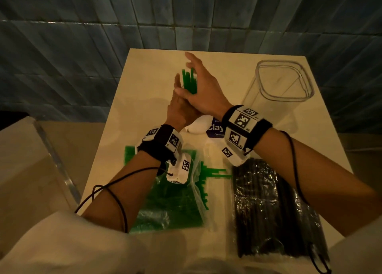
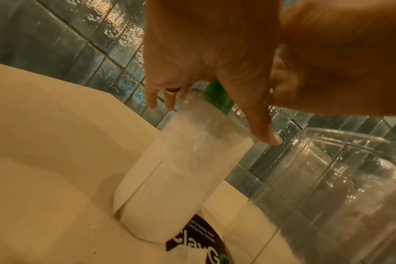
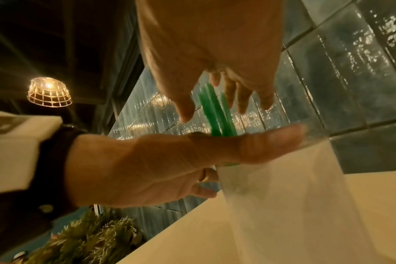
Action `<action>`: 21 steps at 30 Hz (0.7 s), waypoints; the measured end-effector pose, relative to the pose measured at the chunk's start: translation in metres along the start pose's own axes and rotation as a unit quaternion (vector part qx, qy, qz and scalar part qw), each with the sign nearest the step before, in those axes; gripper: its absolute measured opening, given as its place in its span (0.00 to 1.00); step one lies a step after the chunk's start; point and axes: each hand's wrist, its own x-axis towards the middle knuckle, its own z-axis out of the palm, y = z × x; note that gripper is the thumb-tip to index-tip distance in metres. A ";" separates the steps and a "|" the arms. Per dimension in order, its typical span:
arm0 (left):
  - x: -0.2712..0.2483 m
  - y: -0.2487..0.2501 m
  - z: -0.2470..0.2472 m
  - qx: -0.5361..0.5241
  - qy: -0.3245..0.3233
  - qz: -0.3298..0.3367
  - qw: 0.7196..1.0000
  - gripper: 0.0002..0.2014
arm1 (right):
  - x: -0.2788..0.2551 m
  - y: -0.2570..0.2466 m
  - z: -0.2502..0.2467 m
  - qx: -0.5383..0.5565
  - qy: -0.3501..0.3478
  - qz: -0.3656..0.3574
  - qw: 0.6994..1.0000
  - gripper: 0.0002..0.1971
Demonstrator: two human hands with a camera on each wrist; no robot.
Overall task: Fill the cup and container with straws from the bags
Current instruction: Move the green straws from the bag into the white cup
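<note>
Several green straws [image 3: 217,114] upright in frosted cup [image 2: 188,160], tips uneven

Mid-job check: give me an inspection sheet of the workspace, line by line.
Surface: pale table, evenly lit.
Job's things: cup upright with green straws standing in it; clear container empty; green straw bag open, some straws spilling out; black straw bag looks unopened.
Clutter: printed white packaging beside the cup.
Grips: left hand holds the cup near its rim; right hand open over the straws.
Cables: black cords trail from both wrist units.
Surroundings: blue tiled wall; lamp; plant.
</note>
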 end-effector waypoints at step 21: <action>-0.183 -0.034 0.017 0.146 -0.229 -0.127 0.954 0.16 | -0.151 0.061 0.061 -0.235 -0.288 0.000 0.928 0.21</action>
